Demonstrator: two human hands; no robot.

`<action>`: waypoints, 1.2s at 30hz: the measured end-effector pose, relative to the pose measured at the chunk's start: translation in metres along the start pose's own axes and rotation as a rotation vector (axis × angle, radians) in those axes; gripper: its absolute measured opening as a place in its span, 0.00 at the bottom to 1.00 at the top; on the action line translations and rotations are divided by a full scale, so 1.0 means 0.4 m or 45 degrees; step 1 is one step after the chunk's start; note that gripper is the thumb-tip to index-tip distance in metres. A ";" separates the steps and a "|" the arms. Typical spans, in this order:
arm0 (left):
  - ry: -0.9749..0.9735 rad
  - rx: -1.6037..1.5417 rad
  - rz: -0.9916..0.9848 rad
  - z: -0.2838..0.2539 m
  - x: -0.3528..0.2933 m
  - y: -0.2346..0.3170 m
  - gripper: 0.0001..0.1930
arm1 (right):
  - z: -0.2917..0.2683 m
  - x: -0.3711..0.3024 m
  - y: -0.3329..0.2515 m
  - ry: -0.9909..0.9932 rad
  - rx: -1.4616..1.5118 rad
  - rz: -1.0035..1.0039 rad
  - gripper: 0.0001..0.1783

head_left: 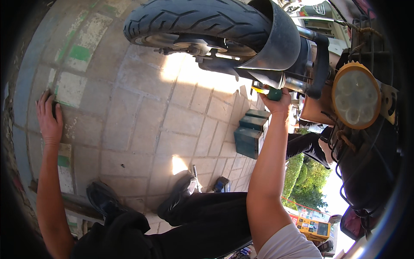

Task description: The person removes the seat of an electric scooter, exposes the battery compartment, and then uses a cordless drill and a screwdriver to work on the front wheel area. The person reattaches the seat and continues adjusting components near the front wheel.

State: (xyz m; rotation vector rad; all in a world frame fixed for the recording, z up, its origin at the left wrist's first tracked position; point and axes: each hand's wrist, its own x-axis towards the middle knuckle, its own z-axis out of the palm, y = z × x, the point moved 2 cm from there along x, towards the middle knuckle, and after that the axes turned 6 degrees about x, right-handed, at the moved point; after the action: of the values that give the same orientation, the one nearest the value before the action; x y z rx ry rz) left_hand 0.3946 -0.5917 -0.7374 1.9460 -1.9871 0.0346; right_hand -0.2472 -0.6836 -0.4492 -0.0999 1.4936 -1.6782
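Note:
My right hand (278,103) reaches up under the front fork (295,84) of a motorcycle, closed around a round green thing with a yellow part (274,94). Its exact kind is too small to tell. The black front tyre (198,19) and dark mudguard (278,39) hang above and to the left of that hand. At far left my left hand (48,114) rests low over the paving, fingers extended. A dark patch shows between its thumb and fingers; I cannot tell whether it is an object or shadow.
Dark green metal boxes (248,140) stand on the paving (133,112) beside my right forearm. A metal tool (196,178) and a small dark blue item (222,184) lie by my shoe (179,194). An orange-rimmed round lamp (356,96) and cables are at right. Another person's dark-trousered leg (304,146) shows behind.

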 end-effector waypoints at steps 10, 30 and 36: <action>-0.018 0.003 -0.008 0.003 0.005 0.006 0.16 | -0.004 0.034 0.014 -0.294 0.312 -0.328 0.14; 0.003 0.000 0.012 0.002 0.008 0.008 0.16 | -0.011 0.046 0.024 -0.311 0.219 -0.336 0.14; -0.004 0.019 0.006 -0.008 0.005 0.009 0.16 | 0.050 0.005 0.033 0.044 0.010 -0.202 0.20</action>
State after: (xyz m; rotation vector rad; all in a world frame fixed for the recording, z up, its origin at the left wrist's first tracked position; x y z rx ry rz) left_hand 0.3918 -0.5924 -0.7329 1.9515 -1.9993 0.0476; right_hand -0.2299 -0.6992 -0.4557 -0.1900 1.5386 -1.8198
